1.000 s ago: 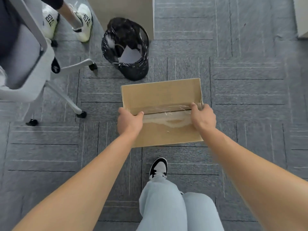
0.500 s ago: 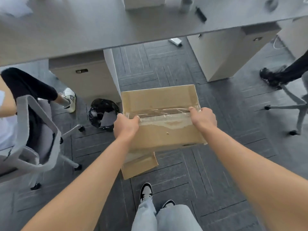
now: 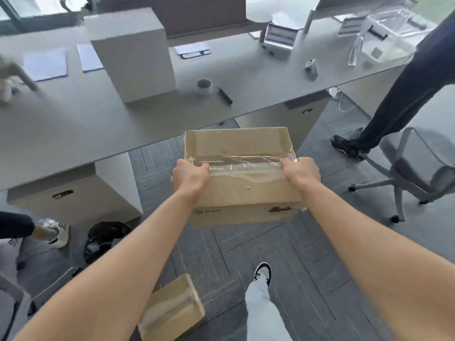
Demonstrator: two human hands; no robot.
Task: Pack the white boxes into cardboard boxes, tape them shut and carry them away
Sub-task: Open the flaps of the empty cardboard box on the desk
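Since the earlier frames the cardboard box (image 3: 242,173) has come up from low over the floor to about bench height, in front of the bench (image 3: 73,124) edge.

Near: a second cardboard box (image 3: 172,311) lies on the floor by the person's feet, just left of the forward shoe (image 3: 263,274). Trip hazard if the step drifts left.

Middle: left hand (image 3: 189,177) and right hand (image 3: 301,172) each grip an end of the carried box at its taped seam, fingers curled over the top edges. The tape looks wrinkled and patchy; hold is high, nothing under the base. If the bottom seal is as poor, the load could drop out.

Far: a tall white box (image 3: 133,55) stands on the bench, a tape roll (image 3: 203,86) just right of it. An office chair (image 3: 416,168) and a bystander's leg (image 3: 394,104) narrow the way on the right.
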